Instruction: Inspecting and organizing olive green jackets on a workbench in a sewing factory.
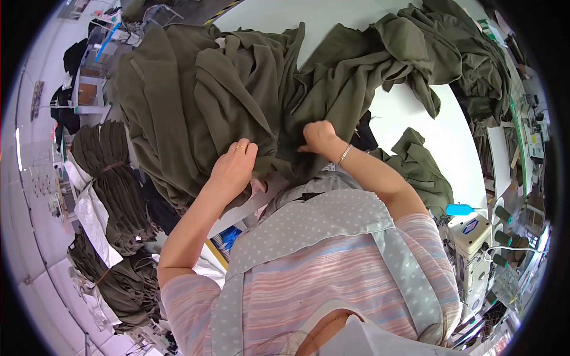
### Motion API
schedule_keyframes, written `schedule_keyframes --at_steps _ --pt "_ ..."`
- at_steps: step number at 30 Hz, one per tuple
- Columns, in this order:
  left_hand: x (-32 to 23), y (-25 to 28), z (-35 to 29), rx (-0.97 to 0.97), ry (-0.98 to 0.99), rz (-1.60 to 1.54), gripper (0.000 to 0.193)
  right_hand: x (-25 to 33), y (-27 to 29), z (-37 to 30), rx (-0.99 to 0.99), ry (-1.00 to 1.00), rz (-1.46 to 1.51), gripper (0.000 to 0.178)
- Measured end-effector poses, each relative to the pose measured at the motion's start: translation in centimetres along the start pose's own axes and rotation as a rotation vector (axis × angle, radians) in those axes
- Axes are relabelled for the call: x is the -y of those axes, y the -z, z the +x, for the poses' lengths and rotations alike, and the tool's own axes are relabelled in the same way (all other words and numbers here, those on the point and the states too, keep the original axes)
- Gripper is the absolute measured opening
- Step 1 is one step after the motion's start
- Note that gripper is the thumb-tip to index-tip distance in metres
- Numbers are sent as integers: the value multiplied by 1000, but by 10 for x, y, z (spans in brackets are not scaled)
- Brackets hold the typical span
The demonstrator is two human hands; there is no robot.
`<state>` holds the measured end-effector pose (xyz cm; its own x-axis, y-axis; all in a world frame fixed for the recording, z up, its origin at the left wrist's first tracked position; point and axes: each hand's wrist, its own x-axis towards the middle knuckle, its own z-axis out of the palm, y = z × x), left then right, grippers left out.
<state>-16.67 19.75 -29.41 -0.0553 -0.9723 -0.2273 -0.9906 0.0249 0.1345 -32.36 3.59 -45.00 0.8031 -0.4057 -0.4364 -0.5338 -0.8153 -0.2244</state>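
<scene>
A large heap of dark olive-green fabric point(172, 89) lies in loose folds over the white table in front of me. My left hand point(233, 169), with a ring on one finger, is closed on the near edge of this cloth. To its right, my right hand point(319, 137) is curled in a fist on the same fabric, a bracelet round the wrist. Between the two hands the cloth dips in dark folds toward my lap. What lies under the fingertips is hidden.
More olive fabric point(421, 50) stretches to the far right, and a separate piece point(418, 172) lies nearer on the white tabletop point(463, 133). A sewing machine point(472, 234) and green thread cones point(502, 238) stand at right. Bundled olive pieces point(113, 190) hang at left.
</scene>
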Motion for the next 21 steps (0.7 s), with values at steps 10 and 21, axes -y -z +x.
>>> schedule_keyframes --at_steps 10,21 --pt "31 -18 -22 -55 65 269 34 9 -22 -69 115 61 135 82" --pt "94 103 -10 -825 156 186 31 -85 131 -86 -849 74 -8 37"
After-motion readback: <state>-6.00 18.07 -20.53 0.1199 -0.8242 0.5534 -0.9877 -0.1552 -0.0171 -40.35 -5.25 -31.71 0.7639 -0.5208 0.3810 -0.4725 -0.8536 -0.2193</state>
